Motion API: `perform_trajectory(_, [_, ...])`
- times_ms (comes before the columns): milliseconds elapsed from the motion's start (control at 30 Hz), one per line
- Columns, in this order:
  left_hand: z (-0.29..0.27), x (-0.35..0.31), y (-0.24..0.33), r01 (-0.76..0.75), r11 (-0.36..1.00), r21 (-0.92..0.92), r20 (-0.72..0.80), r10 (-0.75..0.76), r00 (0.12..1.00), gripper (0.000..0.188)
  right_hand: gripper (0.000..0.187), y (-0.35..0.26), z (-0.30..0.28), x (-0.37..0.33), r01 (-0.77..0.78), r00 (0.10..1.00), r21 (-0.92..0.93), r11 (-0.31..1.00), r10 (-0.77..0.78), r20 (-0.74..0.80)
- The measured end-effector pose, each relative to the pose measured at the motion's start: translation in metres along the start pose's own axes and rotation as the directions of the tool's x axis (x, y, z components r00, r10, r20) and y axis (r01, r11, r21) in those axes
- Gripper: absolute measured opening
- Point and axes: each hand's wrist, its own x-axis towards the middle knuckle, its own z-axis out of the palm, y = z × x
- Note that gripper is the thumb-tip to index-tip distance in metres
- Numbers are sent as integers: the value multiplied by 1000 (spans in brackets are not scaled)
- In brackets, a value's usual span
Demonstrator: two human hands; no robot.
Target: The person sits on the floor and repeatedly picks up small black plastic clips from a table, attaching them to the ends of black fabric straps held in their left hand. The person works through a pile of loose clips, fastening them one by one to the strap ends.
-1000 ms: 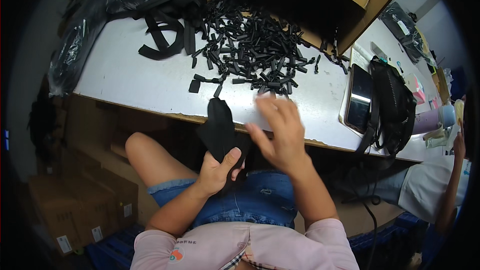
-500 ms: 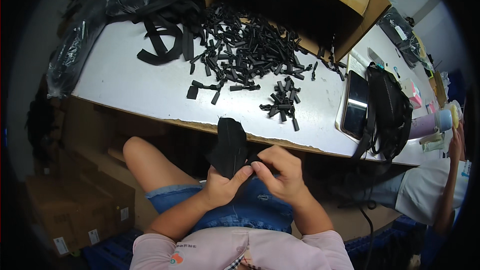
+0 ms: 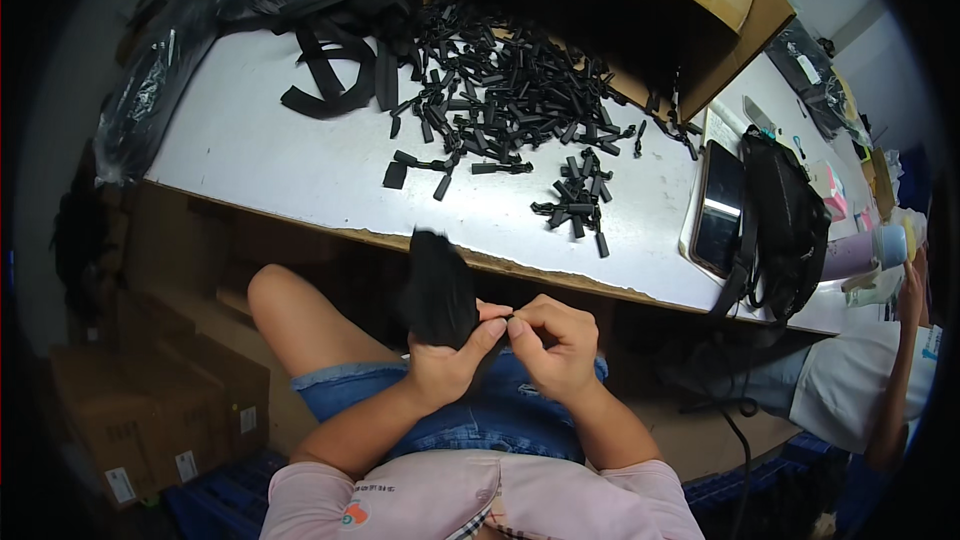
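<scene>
Black fabric strip [image 3: 440,290] is clamped in the left hand [image 3: 447,368]; the right hand [image 3: 557,352] pinches a small dark piece [image 3: 511,317].

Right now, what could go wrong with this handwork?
1. The left hand holds the black fabric above the denim shorts; a loosened grip might drop it.
2. The right hand pinches a small dark bit, mostly hidden, so a slip could go unnoticed.
3. The loose cluster of black pulls lies near the table's front edge; a brush might scatter it.
</scene>
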Motion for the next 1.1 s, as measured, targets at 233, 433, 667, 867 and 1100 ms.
perform_trajectory(233, [-8, 5, -8, -215, 960, 178, -63, 229, 971, 8, 5, 1, 3, 18, -146, 986, 11, 989, 144, 86])
perform_trajectory(433, [-10, 10, -3, 229, 955, -191, -78, -247, 966, 13, 11, 2, -15, 75, 50, 998, -861, 506, -46, 31])
perform_trajectory(667, [-7, 9, -7, 282, 934, -220, -73, -304, 950, 11, 12, 4, -26, 62, 94, 989, -742, 664, -146, -5])
perform_trajectory(867, [-2, 11, -7, 254, 955, -156, -72, -268, 961, 11, 8, -1, -28, 52, -63, 988, -403, 913, 0, -154])
perform_trajectory(1100, [7, 10, -6, 42, 997, -59, -53, -45, 998, 9, 14, -3, -19, 19, -93, 989, 36, 995, 89, 116])
